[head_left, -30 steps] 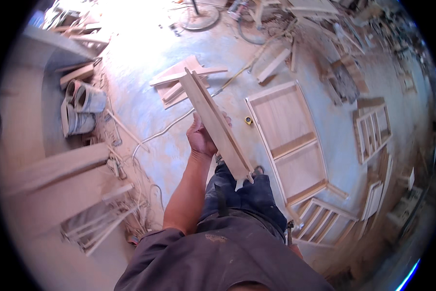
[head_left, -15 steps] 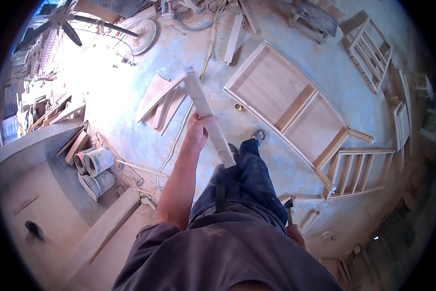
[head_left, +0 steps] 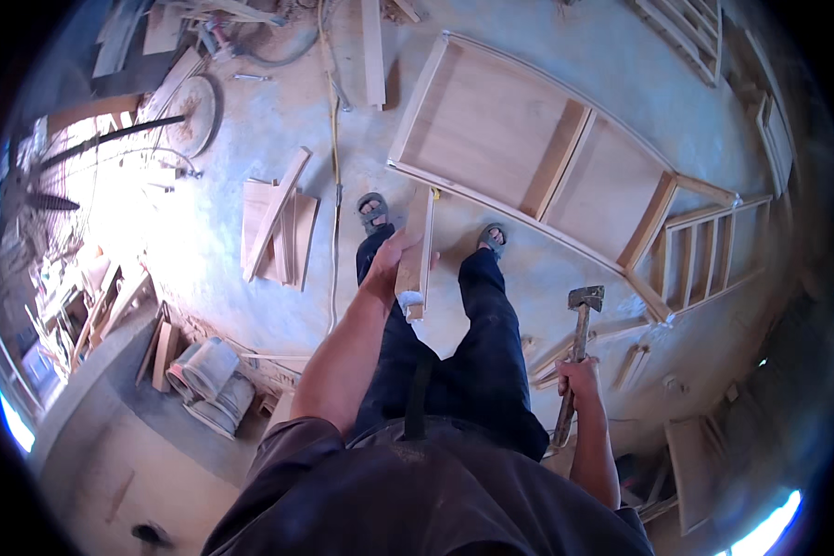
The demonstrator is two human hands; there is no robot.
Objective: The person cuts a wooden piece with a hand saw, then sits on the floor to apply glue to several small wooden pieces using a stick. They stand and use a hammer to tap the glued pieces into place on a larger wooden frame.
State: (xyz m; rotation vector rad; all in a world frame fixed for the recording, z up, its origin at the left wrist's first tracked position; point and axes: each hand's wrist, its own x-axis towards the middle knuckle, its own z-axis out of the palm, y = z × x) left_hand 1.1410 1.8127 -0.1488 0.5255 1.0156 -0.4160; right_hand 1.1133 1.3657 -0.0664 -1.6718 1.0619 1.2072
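My left hand (head_left: 395,262) is closed around a wooden board (head_left: 416,243), held out in front of my legs. A white patch shows on the board's near end. On the right, my right hand (head_left: 579,380) grips the wooden handle of a hammer (head_left: 578,335), with its metal head up and away from me. Beyond the board lies a large wooden cabinet frame (head_left: 551,159) with panels and a cross divider, flat on the floor. The board's far end appears close to the frame's near edge; I cannot tell whether they touch.
Loose boards (head_left: 280,227) are stacked on the floor to the left, beside a yellow hose or cable (head_left: 334,139). A slatted wooden frame (head_left: 713,255) lies at the right. Dusty buckets (head_left: 211,369) sit at the lower left. A long plank (head_left: 373,56) lies farther off.
The board has swung upright in view, its far end now nearer the cabinet frame. My right hand has come up from beside my body with the hammer. My view has shifted, and both feet now show.
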